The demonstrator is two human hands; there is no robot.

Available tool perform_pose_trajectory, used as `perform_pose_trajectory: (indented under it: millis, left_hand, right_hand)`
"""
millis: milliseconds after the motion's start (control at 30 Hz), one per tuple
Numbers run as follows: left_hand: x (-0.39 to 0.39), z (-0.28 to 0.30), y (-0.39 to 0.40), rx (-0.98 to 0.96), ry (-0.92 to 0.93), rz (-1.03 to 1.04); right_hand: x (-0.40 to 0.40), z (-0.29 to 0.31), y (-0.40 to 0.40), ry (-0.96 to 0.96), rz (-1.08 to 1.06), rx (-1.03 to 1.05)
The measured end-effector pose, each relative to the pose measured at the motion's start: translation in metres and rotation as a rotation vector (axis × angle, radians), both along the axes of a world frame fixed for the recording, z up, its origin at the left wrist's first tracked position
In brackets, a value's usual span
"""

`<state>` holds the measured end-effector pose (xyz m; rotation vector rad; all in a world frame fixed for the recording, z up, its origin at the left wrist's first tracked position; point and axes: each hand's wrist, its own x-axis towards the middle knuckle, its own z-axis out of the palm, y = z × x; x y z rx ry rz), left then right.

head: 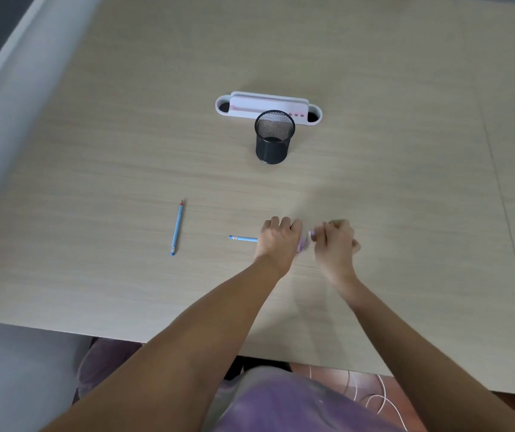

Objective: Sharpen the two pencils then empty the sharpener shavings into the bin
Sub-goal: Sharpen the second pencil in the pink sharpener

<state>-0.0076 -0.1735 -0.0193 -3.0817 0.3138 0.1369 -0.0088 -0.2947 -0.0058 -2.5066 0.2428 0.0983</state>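
- The left hand (pixel 278 241) is closed around a blue pencil (pixel 243 238), whose end sticks out to its left.
- The right hand (pixel 335 244) pinches a pale sharpener (pixel 304 243) between the hands.
- A second pencil (pixel 177 227) lies on the worktop (pixel 406 182), well left of both.
- A black mesh bin (pixel 274 137) stands beyond the hands.

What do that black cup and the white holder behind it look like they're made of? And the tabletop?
The black cup looks like metal wire mesh: you can see through its fine grid wall. The white holder seems to be smooth moulded plastic, with rounded ends and a matte sheen. The tabletop shows pale wood grain, probably a laminate, though solid wood can't be ruled out.
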Motion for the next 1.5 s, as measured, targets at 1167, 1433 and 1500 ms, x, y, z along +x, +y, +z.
perform_pose_trajectory:
  millis: [1167, 1433, 1500]
  left_hand:
    - [-0.001, 0.008, -0.003, 0.006, 0.054, 0.02]
    - [-0.005, 0.016, -0.006, 0.1, 0.162, 0.039]
    - [-0.004, 0.013, -0.005, 0.116, 0.145, 0.026]
  right_hand:
    - [0.019, -0.036, 0.0, 0.251, 0.211, -0.3]
    - [-0.044, -0.054, -0.01, 0.0, 0.238, -0.338]
    - [-0.048, -0.053, -0.011, -0.006, 0.236, -0.355]
